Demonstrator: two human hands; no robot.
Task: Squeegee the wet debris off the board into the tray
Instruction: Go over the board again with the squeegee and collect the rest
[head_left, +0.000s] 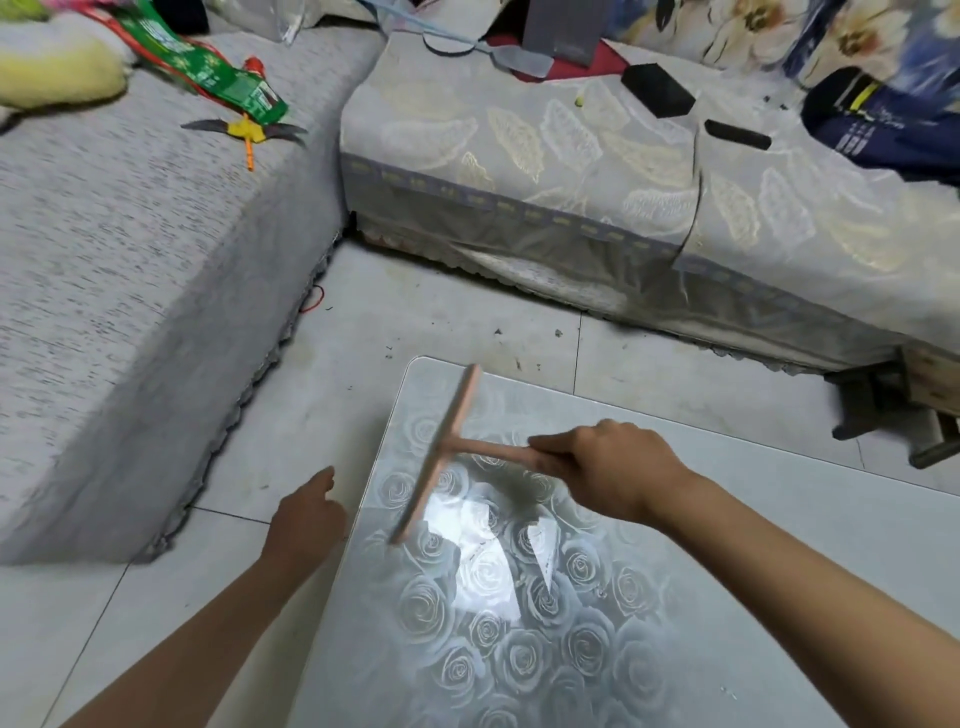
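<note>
A glossy board (613, 649) with a pale rose pattern fills the lower middle of the head view. My right hand (608, 470) grips the handle of a pink T-shaped squeegee (441, 452). Its long blade runs from the board's far edge down toward the left edge, over the board's left part; I cannot tell if the blade touches the surface. My left hand (306, 519) hovers just off the board's left edge, over the floor, fingers loosely curled and holding nothing. A few dark specks lie on the board near its middle. No tray is in view.
Grey sofa cushion (130, 291) to the left carries a green packet (208, 73) and a small toy. A leaf-patterned sofa (571, 171) stands behind, with dark items on it. White tiled floor (415, 312) between them has scattered dark crumbs. A wooden piece (930, 384) sits at right.
</note>
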